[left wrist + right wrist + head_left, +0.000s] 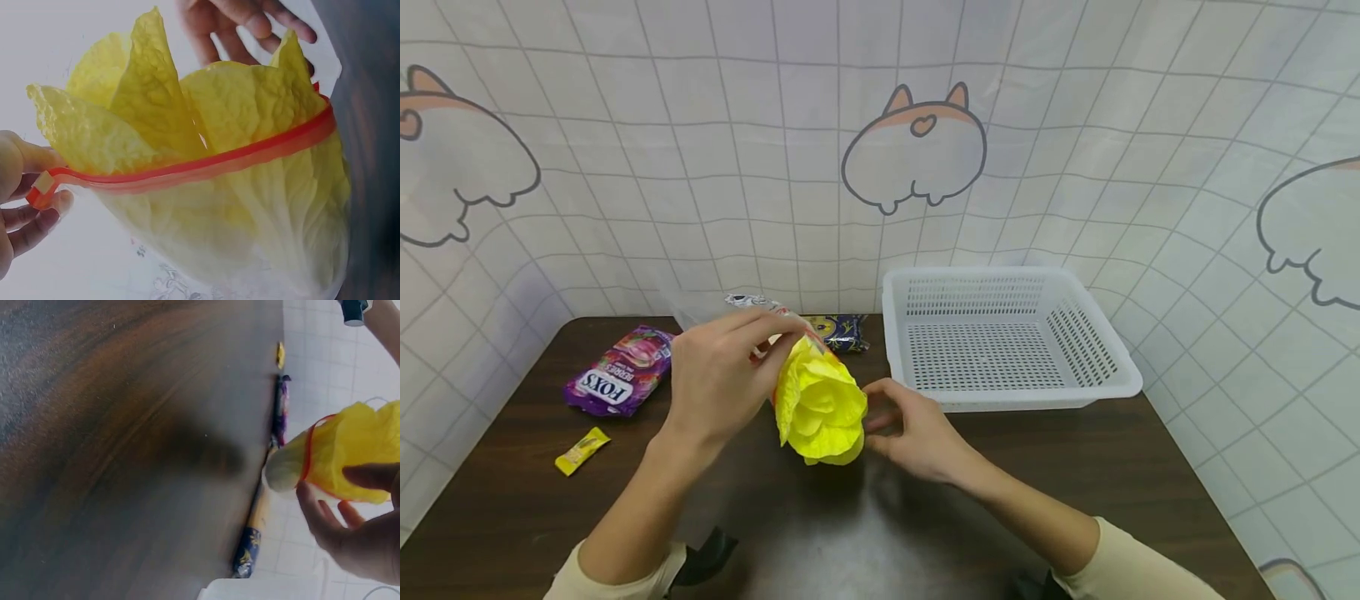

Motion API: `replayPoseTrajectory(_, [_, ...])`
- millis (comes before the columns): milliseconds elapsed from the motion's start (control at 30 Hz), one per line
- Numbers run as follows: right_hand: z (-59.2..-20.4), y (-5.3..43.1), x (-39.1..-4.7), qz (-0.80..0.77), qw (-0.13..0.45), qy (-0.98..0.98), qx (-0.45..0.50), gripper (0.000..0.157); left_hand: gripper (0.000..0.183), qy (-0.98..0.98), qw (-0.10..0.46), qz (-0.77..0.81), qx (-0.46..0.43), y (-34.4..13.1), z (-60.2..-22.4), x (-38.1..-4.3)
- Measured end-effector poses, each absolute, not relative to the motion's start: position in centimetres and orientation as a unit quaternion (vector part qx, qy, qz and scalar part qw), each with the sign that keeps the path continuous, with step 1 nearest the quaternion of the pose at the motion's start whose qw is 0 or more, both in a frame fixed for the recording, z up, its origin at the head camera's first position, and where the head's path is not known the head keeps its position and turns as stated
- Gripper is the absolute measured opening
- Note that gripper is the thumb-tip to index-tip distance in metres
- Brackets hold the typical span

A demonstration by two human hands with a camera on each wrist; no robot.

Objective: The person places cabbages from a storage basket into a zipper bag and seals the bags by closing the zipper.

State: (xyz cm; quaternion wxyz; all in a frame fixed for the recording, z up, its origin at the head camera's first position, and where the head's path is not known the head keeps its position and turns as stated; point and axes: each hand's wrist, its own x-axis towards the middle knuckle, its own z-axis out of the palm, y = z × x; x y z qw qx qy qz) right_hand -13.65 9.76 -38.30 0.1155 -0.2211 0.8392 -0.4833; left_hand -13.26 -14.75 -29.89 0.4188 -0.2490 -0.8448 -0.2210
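A yellow leafy cabbage [822,408] is tilted above the table, its leaf tips toward me. Its pale base sits inside a clear zip bag with a red zip edge [206,167], and the leaves stick out past that edge. My left hand [722,362] pinches one end of the red edge by the slider, between thumb and fingers. At the other side of the cabbage is my right hand [921,429], its fingers spread and loosely bent beside the leaves and bag rim. Whether those fingertips touch is hard to tell.
A white plastic basket [1015,402] stands at the back right. Toward the back left lie a purple FOX'S candy bag [621,375] and a small yellow packet [582,452]. A dark blue packet [846,332] lies behind the cabbage. The tiled-pattern curtain [760,150] borders the table.
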Motion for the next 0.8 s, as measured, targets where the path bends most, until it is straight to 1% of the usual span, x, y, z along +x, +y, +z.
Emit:
replayPoseTrajectory(100, [-38.7,9.7,-13.7,-0.522,0.150,0.807,-0.231,0.055,0.013,-0.844,0.413,-0.234,-0.248,-14.8,-29.6,-13.1])
replayPoseTrajectory(200, [-39.1,9.6,-13.7,-0.546,0.170,0.785,-0.239,0.060,0.012,-0.844,0.411,-0.242,-0.247,-14.8,-29.5,-13.1])
replayPoseTrajectory(300, [-39.4,9.6,-13.7,-0.545,0.165,0.786,-0.240,0.060,0.011,-0.845,0.405,-0.246,-0.247,-14.7,-29.4,-13.0])
replayPoseTrajectory(467, [-39.8,9.6,-13.8,-0.520,0.139,0.806,-0.246,0.058,0.012,-0.845,0.406,-0.251,-0.241,-14.7,-29.4,-13.0])
replayPoseTrajectory(600, [-40.2,9.5,-13.9,-0.534,0.148,0.793,-0.252,0.056,0.012,-0.840,0.407,-0.267,-0.242,-14.7,-29.1,-13.1])
replayPoseTrajectory(700, [-40.5,9.3,-13.9,-0.556,0.153,0.779,-0.248,0.052,0.011,-0.835,0.403,-0.284,-0.245,-14.7,-28.8,-13.0])
replayPoseTrajectory(800, [-40.7,9.2,-13.8,-0.567,0.139,0.777,-0.235,0.047,0.011,-0.831,0.397,-0.304,-0.245,-14.7,-28.6,-12.9])
